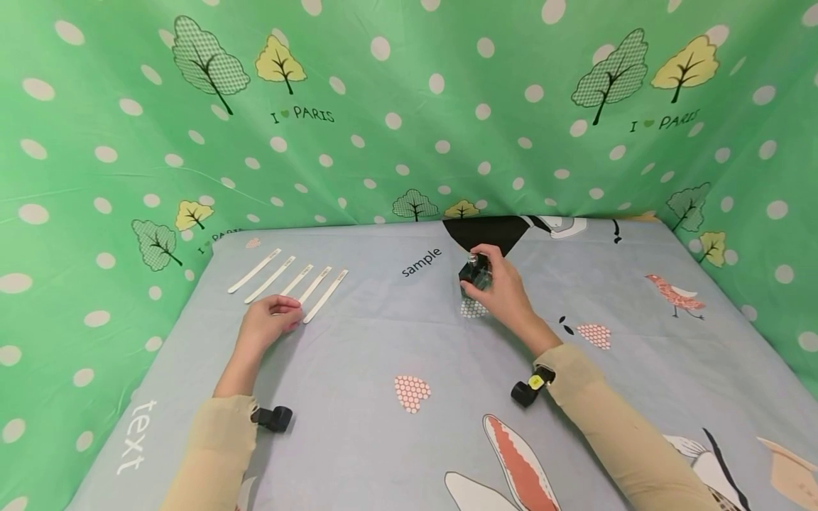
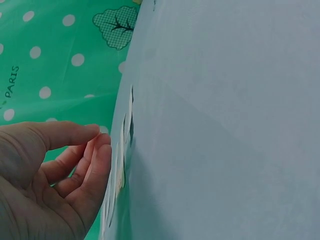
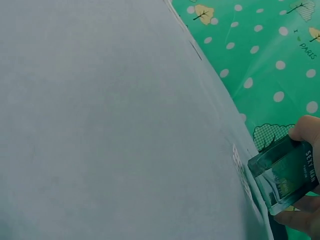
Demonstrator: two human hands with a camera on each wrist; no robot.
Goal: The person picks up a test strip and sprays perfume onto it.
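Note:
In the head view, my right hand (image 1: 505, 291) grips a dark glass perfume bottle (image 1: 471, 273) with a silver top, thumb in front and fingers behind. The right wrist view brings up the bottle's (image 3: 282, 172) lettering, "SEXY MAN". Whether its base touches the cloth I cannot tell. Over at the left, several white paper test strips (image 1: 326, 297) lie slanted in a row. My left hand (image 1: 268, 319) is at their lower ends, covering part of the middle ones. Its thumb and curled forefinger meet at the tips in the left wrist view; whether a strip end is between them is unclear.
A grey-blue printed cloth (image 1: 358, 341) covers the table. Green dotted curtains (image 1: 396, 142) hang behind it and along both sides. Each wrist carries a black camera mount, one on the left (image 1: 275, 419) and one on the right (image 1: 527, 390).

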